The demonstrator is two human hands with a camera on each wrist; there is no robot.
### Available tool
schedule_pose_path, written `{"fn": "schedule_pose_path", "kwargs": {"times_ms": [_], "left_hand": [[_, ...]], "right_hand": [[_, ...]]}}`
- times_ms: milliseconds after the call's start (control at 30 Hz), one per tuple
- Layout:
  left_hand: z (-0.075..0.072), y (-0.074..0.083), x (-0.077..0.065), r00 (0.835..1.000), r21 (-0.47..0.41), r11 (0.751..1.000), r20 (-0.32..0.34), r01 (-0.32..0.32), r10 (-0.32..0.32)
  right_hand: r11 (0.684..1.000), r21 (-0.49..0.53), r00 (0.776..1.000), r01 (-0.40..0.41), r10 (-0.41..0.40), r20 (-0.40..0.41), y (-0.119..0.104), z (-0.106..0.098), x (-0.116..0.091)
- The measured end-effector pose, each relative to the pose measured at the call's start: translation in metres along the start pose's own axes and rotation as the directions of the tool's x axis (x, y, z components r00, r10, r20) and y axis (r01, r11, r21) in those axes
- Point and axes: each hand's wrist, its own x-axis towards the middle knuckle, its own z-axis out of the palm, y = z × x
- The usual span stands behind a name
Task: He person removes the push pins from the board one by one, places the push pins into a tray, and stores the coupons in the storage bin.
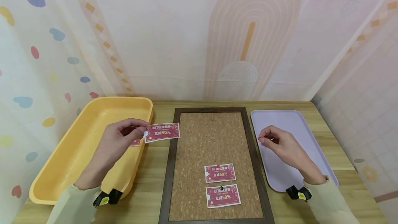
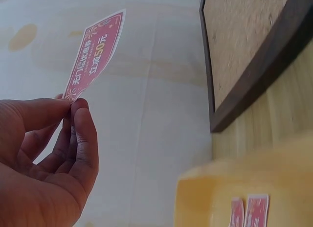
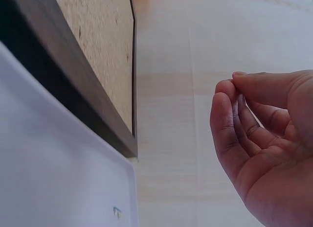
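My left hand (image 1: 116, 139) pinches a red paper coupon (image 1: 163, 132) by its left end, over the gap between the yellow bin and the corkboard (image 1: 211, 141). In the left wrist view the coupon (image 2: 95, 53) stands out from thumb and fingers, slightly bent. My right hand (image 1: 287, 148) hovers over the lilac tray, thumb and fingertips together on a tiny red thing (image 1: 259, 138), apparently a push pin, mostly hidden. Two matching coupons lie low on the cork: the upper coupon (image 1: 220, 175) under a red pin (image 1: 218, 166), the lower coupon (image 1: 223, 197) under a dark pin (image 1: 221, 188).
At the left stands the yellow bin (image 1: 124, 99), with more coupons (image 2: 257, 210) inside. The lilac tray (image 1: 283, 115) lies right of the board's dark frame (image 1: 209, 110); a small item (image 3: 117, 212), too blurred to name, sits in it. A patterned curtain (image 1: 174, 44) closes off the back.
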Motion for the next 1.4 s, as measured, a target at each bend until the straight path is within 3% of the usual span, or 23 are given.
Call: {"fn": "schedule_pose_path", "kwargs": {"times_ms": [300, 633, 867, 1133, 1400], "left_hand": [[-0.026, -0.016, 0.0, 1.0, -0.015, 1.0, 0.005, -0.013, 0.013], [-0.047, -0.034, 0.006, 0.999, -0.1, 0.994, 0.031, -0.039, 0.043], [-0.061, -0.05, 0.009, 0.998, -0.117, 0.993, 0.057, -0.02, 0.027], [-0.079, -0.069, 0.008, 0.994, -0.096, 0.995, 0.11, 0.017, -0.006], [-0.095, -0.087, 0.012, 0.978, -0.109, 0.993, 0.207, 0.054, -0.03]], "right_hand": [[1.0, -0.021, 0.999, 0.0, -0.001, -0.04, 0.011, -0.014, -0.002], [1.0, -0.029, 0.999, -0.011, 0.01, -0.04, 0.023, -0.027, -0.001], [0.999, -0.033, 0.999, -0.038, 0.036, -0.037, 0.032, -0.034, 0.0], [0.998, -0.035, 0.998, -0.05, 0.049, -0.037, 0.038, -0.04, 0.001], [0.993, -0.06, 0.995, -0.099, 0.098, -0.021, 0.046, -0.046, 0.004]]}}
